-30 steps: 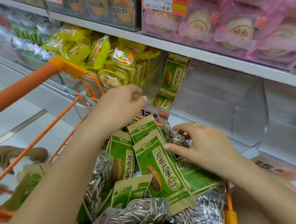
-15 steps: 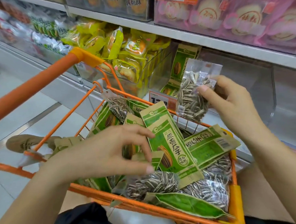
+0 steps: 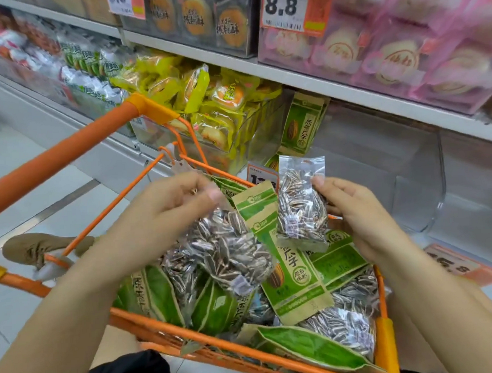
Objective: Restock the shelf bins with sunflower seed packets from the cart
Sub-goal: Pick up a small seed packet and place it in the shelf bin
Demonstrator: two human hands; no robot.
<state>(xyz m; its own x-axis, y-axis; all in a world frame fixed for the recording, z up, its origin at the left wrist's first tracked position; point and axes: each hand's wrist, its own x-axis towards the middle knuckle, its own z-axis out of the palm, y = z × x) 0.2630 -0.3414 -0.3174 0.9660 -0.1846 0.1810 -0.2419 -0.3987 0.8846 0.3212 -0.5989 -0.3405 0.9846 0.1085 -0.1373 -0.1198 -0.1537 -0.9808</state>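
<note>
The orange wire cart (image 3: 207, 339) holds several green paper and clear sunflower seed packets. My right hand (image 3: 354, 215) grips one clear seed packet (image 3: 300, 209) upright above the cart. My left hand (image 3: 166, 216) pinches the top of a second clear seed packet (image 3: 228, 250), which hangs tilted over the pile. A green paper packet (image 3: 289, 266) stands between the two. In the clear shelf bin (image 3: 409, 177) behind the cart, green seed packets (image 3: 301, 123) stand at the left end.
Yellow snack packs (image 3: 206, 103) fill the bin to the left. Pink pastry packs (image 3: 403, 49) sit on the shelf above, under an 8.8 price tag (image 3: 284, 7). The cart's orange handle (image 3: 61, 161) runs off to the left. A shoe (image 3: 40, 248) shows on the tiled floor.
My left hand has lifted a clear seed packet out of the cart. My right hand has lowered its clear packet slightly toward the cart.
</note>
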